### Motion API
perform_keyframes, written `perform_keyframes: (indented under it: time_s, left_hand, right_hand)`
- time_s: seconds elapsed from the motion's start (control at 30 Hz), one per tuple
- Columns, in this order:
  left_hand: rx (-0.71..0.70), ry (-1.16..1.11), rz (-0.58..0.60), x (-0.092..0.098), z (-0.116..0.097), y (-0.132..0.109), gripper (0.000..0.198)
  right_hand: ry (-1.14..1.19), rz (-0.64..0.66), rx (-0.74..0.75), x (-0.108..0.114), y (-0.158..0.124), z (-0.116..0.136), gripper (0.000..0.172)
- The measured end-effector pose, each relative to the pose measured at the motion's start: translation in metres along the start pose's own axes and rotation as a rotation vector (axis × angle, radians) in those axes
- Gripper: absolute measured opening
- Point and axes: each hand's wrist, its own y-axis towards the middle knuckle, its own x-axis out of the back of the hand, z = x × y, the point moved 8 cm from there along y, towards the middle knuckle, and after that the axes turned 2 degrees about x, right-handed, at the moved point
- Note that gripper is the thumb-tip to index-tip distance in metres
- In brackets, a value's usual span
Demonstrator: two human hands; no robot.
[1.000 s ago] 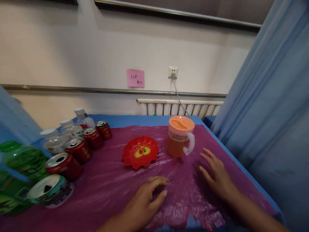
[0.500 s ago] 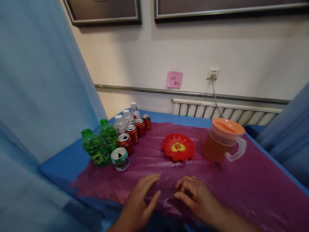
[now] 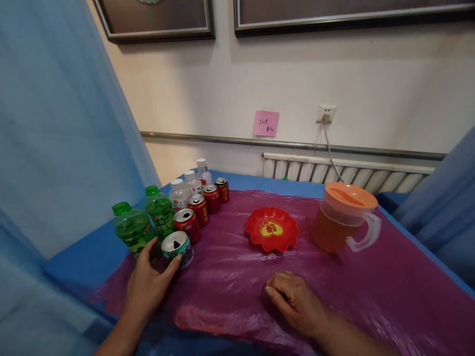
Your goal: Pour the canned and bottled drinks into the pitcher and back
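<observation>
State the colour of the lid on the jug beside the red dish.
Orange; the jug lid shows best in the head view.

Holds the left hand (image 3: 148,284) out ahead and to the left, palm down, with thumb and fingers (image 3: 171,271) spread wide. Holds the right hand (image 3: 297,301) nearer the body, knuckles up, curled into a loose fist, with bare forearm running off lower right.
</observation>
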Motion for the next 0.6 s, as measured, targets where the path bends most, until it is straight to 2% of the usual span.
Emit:
perform_keyframes:
  time_s: [0.1, 0.17, 0.2, 0.23, 0.33, 0.4, 0.47, 0.53, 0.6]
  left_hand:
    - [-0.066, 0.040, -0.095, 0.009, -0.016, -0.017, 0.082]
    - [-0.197, 0.033, -0.148, 0.014, -0.037, -0.038, 0.071]
    - [-0.263, 0.014, -0.128, 0.012, -0.049, -0.049, 0.064]
    - [-0.336, -0.011, -0.068, 0.006, -0.061, -0.059, 0.056]
    - [-0.586, -0.104, 0.218, -0.019, -0.109, -0.084, 0.031]
    - [-0.764, -0.165, 0.349, -0.026, -0.150, -0.092, 0.027]
    - [-0.908, -0.218, 0.396, -0.021, -0.198, -0.087, 0.028]
    - [-1.005, -0.300, 0.387, -0.008, -0.247, -0.074, 0.025]
    - [-1.046, -0.420, 0.318, 0.010, -0.290, -0.055, 0.021]
  right_hand:
    - [-0.023, -0.007, 0.007, -0.003, 0.002, 0.002, 0.038]
    - [-0.037, -0.012, 0.003, -0.006, 0.003, 0.001, 0.039]
    - [-0.037, -0.012, 0.000, -0.007, 0.003, 0.001, 0.039]
    - [-0.034, -0.013, -0.003, -0.007, 0.002, 0.002, 0.039]
    - [0.009, -0.025, 0.008, 0.005, 0.001, 0.013, 0.037]
    - [0.053, -0.064, 0.062, 0.027, 0.005, 0.030, 0.035]
    - [0.070, -0.135, 0.159, 0.063, 0.014, 0.051, 0.035]
    - [0.043, -0.241, 0.270, 0.105, 0.030, 0.073, 0.040]
    - [0.039, -0.379, 0.335, 0.147, 0.048, 0.090, 0.047]
